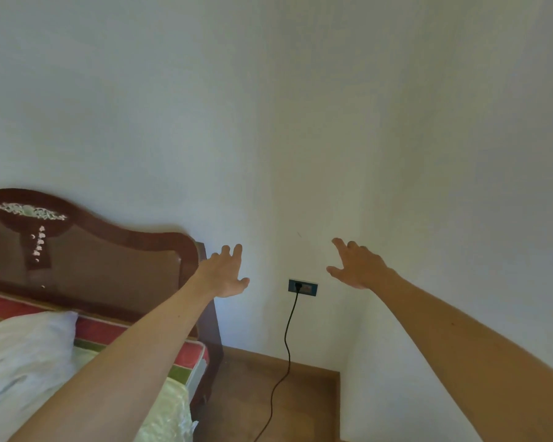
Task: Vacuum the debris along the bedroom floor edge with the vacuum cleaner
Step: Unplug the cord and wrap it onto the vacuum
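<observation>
Both my arms stretch forward toward a white room corner. My left hand (pixel 225 272) is open with fingers spread and holds nothing. My right hand (pixel 356 266) is likewise open and empty. Between and below them a black power cord (pixel 288 342) is plugged into a dark wall socket (pixel 303 287) and trails down across the wooden floor (pixel 253 384) out of the bottom of the view. The vacuum cleaner itself is not in view. I cannot make out debris on the floor strip.
A bed with a dark carved wooden headboard (pixel 103 253) stands at the left against the wall, with a striped mattress (pixel 186 362) and a white pillow (pixel 23 349). White walls (pixel 428 154) meet in a corner at the right. The floor strip beside the bed is narrow.
</observation>
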